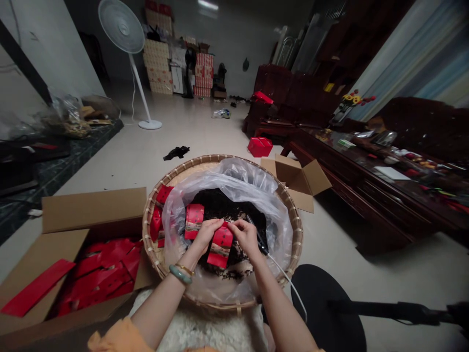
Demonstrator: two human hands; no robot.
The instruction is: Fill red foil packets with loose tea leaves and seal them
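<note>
Orange sleeve [122,337] at the lower edge, with bare forearms [163,308] reaching over a round woven basket [298,234] lined with a clear plastic bag [234,177]. Red packet [221,244] within the bag's mouth, above loose dark shreds [216,199], top edge pinched in a narrow two-sided grip: left hand [205,237] at one corner, right hand [246,238] just beside it at the other. For a neat edge, press thumb against fingers evenly from the middle outward, hold both corners at one height, and draw sideways only lightly to avoid creasing the printed front. Closed or open at the top: cannot tell, so best to hold the packet upright. Mind the black corded tool [262,246] near the right wrist and its white cable [293,286]. Avoid nudging the second packet [194,220], close by the left hand.
</note>
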